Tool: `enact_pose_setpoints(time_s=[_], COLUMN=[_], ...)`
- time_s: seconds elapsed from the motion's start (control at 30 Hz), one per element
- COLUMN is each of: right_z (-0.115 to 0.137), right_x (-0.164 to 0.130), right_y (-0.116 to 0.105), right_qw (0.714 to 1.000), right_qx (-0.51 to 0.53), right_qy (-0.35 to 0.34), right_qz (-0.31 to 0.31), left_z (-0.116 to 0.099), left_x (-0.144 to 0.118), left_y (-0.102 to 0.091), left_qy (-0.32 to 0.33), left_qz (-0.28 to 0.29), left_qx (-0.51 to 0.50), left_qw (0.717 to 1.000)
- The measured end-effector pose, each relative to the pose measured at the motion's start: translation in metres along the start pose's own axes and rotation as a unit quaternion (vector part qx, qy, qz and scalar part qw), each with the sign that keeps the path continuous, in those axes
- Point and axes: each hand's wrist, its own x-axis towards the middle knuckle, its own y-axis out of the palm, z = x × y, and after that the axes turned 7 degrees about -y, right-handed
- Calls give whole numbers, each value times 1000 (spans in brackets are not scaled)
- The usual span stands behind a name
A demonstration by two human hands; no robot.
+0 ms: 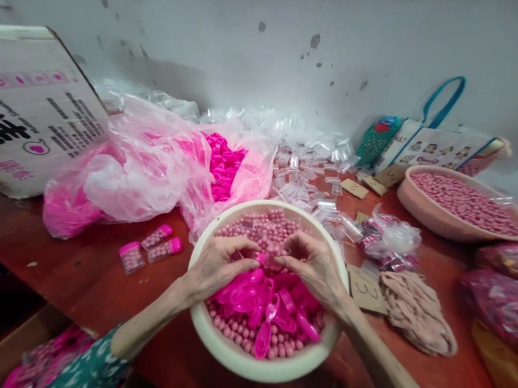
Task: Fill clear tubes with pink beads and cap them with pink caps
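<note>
Head view: both hands point(270, 268) pinch a clear tube point(272, 254) over round beads point(265, 227).

Your left hand point(217, 265) and right hand point(311, 267) meet at the fingertips, palms down. Both forearms angle inward from below, fingers curled and pinching together.

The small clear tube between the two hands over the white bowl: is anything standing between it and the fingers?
Nothing visible does. The left hand and right hand meet over the white bowl, fingertips closed around the small clear tube. Pink beads and pink scoops lie below it, not between.
</note>
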Motion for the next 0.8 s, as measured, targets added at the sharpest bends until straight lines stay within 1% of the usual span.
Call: enact_pose_setpoints(time_s=[0.1, 0.17, 0.27, 0.33, 0.4, 0.47, 0.53, 0.67, 0.73, 0.8], right_z=[14, 23, 27, 22, 13, 4, -2, -6, -6, -5], right_x=[8, 15, 25, 28, 26, 20, 13, 4, 3, 2], right_y=[1, 3, 7, 10, 14, 20, 26, 29, 27, 24], right_qw=[999, 998, 993, 993, 990, 985, 979, 962, 957, 956], right_qx=[27, 46, 68, 43, -3, -30, -36, -92, -110, -112], right_qy=[-18, -49, -83, -97, -114, -129, -139, -136, -121, -109], right_qz=[2, 16, 43, 58, 77, 108, 141, 220, 241, 249], left_z=[-5, -7, -3, 1, 6, 10, 12, 16, 17, 17], left_x=[4, 7, 6, 0, -8, -17, -25, -33, -34, -34], left_y=[4, 5, 4, 1, -4, -8, -10, -7, -5, -2], left_qy=[0, -8, -55, -94, -127, -148, -163, -173, -177, -180], left_qz=[-26, -27, -25, -47, -79, -108, -125, -130, -126, -127], left_qx=[-41, -100, -208, -249, -265, -279, -294, -321, -331, -344], left_qw=[999, 995, 976, 963, 953, 943, 934, 922, 918, 913])
